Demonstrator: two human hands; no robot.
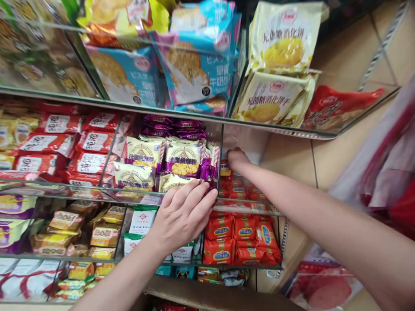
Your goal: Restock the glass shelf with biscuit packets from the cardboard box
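The glass shelf (181,199) looks mostly stocked: the red packs (48,144) on the left and the yellow-and-purple snack packs (155,166) in the middle fill their bins, but the right-hand bin (246,142) still looks pretty bare. Left hand (181,214) lies flat and open against the front yellow-purple packs, gripping nothing. Right hand (236,157) is reaching deep into that sparse bin above a few small red packs (238,190), fingers hidden, so can't tell if it's holding one.

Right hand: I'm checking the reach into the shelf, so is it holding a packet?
No, the right hand reaches deep into the shelf compartment with nothing seen in its grip, above the red packets lying there.
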